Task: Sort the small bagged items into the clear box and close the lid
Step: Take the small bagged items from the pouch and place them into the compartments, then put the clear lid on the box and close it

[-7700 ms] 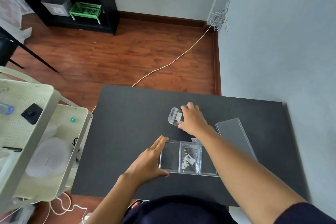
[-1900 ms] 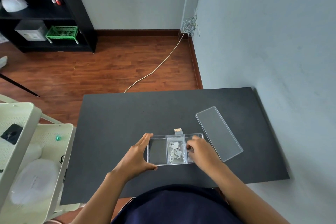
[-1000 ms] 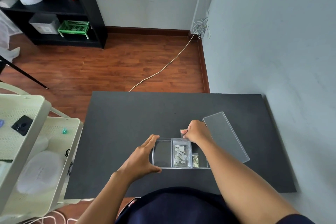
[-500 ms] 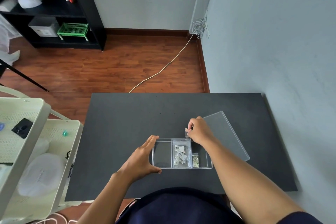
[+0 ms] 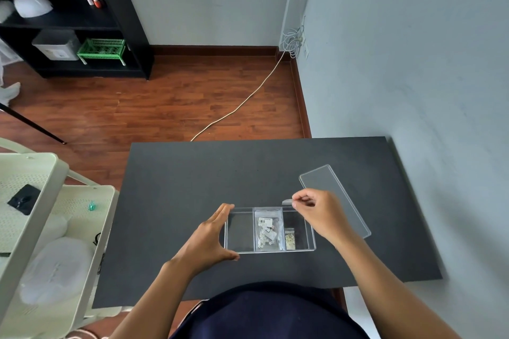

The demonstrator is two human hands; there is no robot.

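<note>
A clear box (image 5: 239, 250) with three compartments lies on the black table (image 5: 192, 187). Its middle compartment holds a bag of white beads (image 5: 268, 230). A tiny bag of gold bits (image 5: 289, 239) lies in the right compartment; the left one holds nothing. My left hand (image 5: 209, 239) grips the box's left end. My right hand (image 5: 319, 213) pinches a small clear bag (image 5: 287, 201) just above the box's far right corner. The clear lid (image 5: 334, 198) lies flat on the table to the right, partly behind my right hand.
A cream trolley (image 5: 41, 228) with a white domed object stands left of the table. The wall runs along the table's right edge. A black shelf (image 5: 68, 22) and a cable are on the wooden floor beyond.
My right hand has lifted the small bag off the table behind the box and moved it slightly right, over the box's far right corner. My left hand has stayed on the box.
</note>
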